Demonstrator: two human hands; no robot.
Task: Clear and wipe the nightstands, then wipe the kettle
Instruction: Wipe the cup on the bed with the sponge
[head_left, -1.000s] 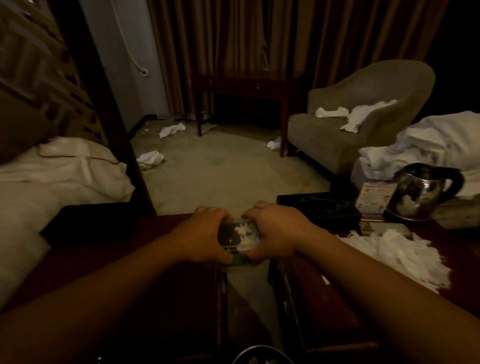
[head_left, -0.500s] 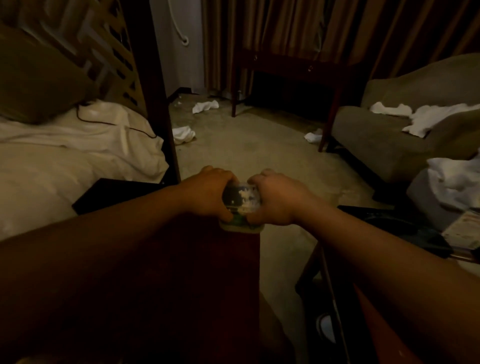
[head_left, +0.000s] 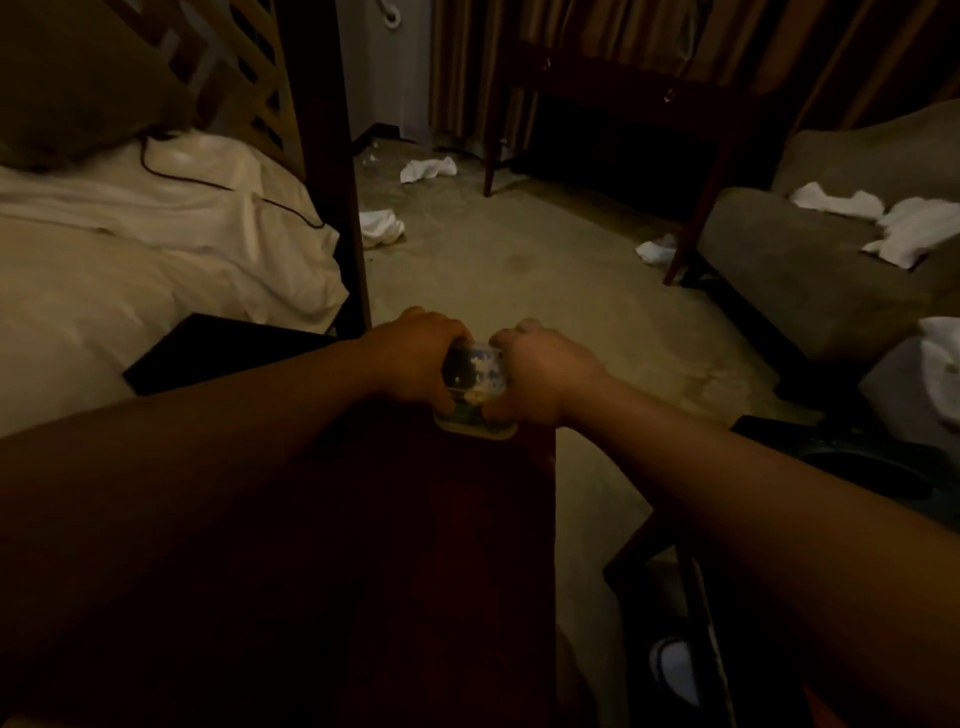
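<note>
Dim hotel-room carpet strewn with white towels lies beyond a dark wooden nightstand, at whose far edge the left hand and right hand both grip a small clear container from opposite sides.

White sheets on the bed, dark red-brown nightstand, white cloths on beige carpet
</note>
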